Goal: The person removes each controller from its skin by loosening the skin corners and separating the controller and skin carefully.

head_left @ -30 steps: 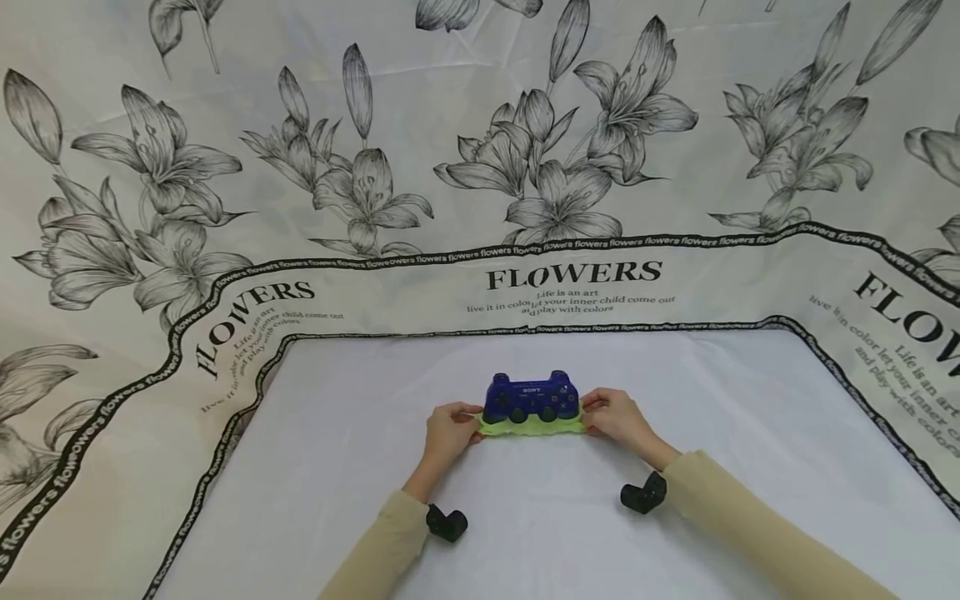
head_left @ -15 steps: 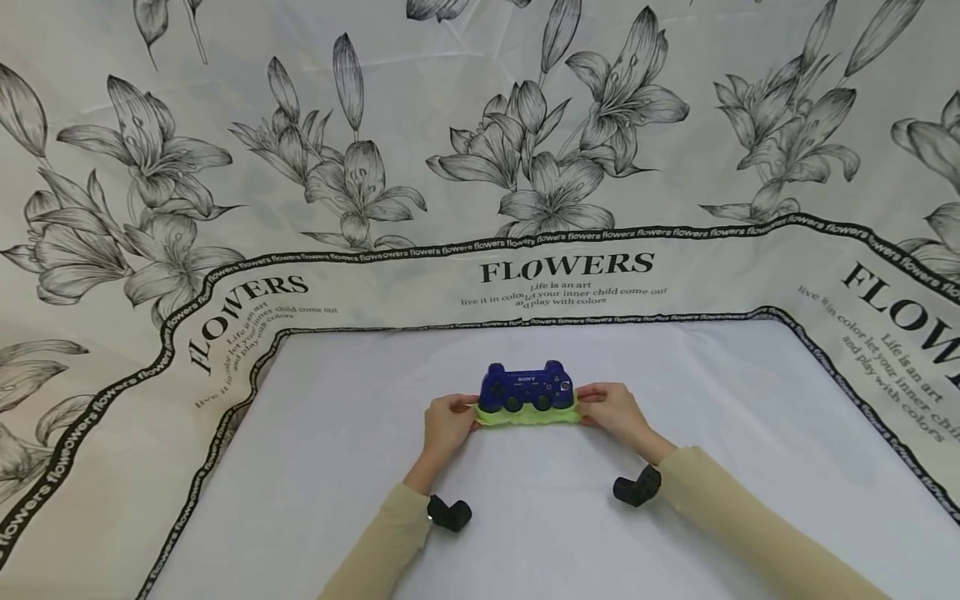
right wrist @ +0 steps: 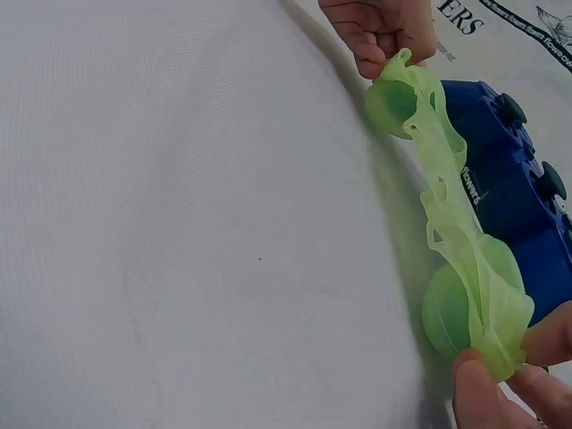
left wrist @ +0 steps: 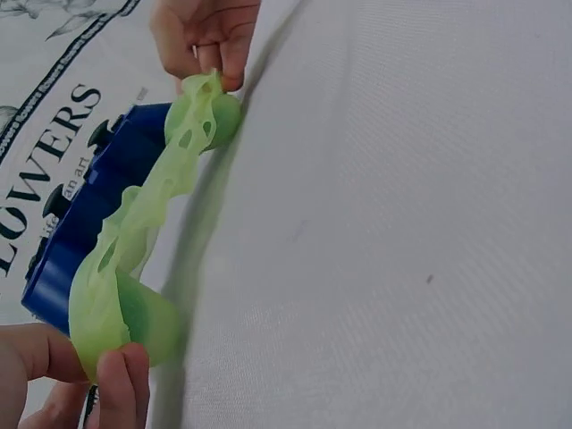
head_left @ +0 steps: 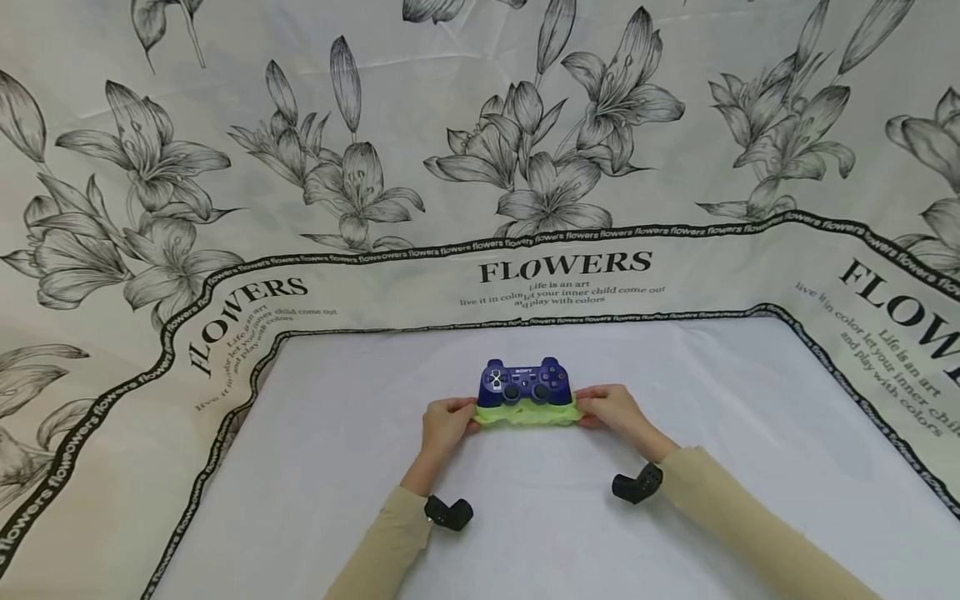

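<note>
With 12 o'clock pointing away from the person, the white table (head_left: 547, 542) ends at 12 o'clock along a black lettered border (head_left: 390, 331), where the flower-printed fabric (head_left: 420, 292) rises. The table's side edges run from 11 o'clock down toward 8 and from 1 o'clock down toward 4, spreading as they near the person. A blue Sony game controller (head_left: 524, 385) sits nearer the 12 o'clock edge than the person's end, with only a short strip of white between it and the border. Wide white surface stretches from it toward 9, 3 and 6 o'clock, so the broadest room lies at the sides and on the person's side.

The controller's face is tilted up toward the person, lettering at its 12 o'clock side and thumbsticks toward 6. A lime-green, wrinkled cover (head_left: 526, 414) spans its 6 o'clock side, bulging round at both ends. Whether the controller touches the table cannot be told.

Both forearms reach in beige sleeves (head_left: 750, 517), the left from 7 o'clock and the right from 4, converging on the cover. The left hand (head_left: 447, 427) pinches its 9 o'clock end between thumb and fingers; the right hand (head_left: 611, 412) pinches its 3 o'clock end likewise. A black device (head_left: 637, 484) sits at each wrist, facing inward over the table.
</note>
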`<act>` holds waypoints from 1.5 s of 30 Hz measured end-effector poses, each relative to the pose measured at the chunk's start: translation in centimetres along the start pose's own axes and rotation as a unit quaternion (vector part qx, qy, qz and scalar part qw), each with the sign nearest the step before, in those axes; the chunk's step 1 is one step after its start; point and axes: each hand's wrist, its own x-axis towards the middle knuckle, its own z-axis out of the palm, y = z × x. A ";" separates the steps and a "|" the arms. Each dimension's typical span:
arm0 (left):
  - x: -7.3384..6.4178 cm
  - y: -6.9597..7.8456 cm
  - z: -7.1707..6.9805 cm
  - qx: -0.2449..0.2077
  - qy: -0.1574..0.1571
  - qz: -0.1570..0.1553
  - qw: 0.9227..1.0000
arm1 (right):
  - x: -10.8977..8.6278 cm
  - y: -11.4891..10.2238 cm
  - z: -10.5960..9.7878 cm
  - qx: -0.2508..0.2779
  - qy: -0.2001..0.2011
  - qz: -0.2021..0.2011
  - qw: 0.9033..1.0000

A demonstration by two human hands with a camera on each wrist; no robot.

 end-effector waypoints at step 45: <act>0.6 -1.1 -2.3 0.142 -0.119 0.131 0.974 | -0.3 1.7 0.1 0.003 -0.031 -0.069 0.997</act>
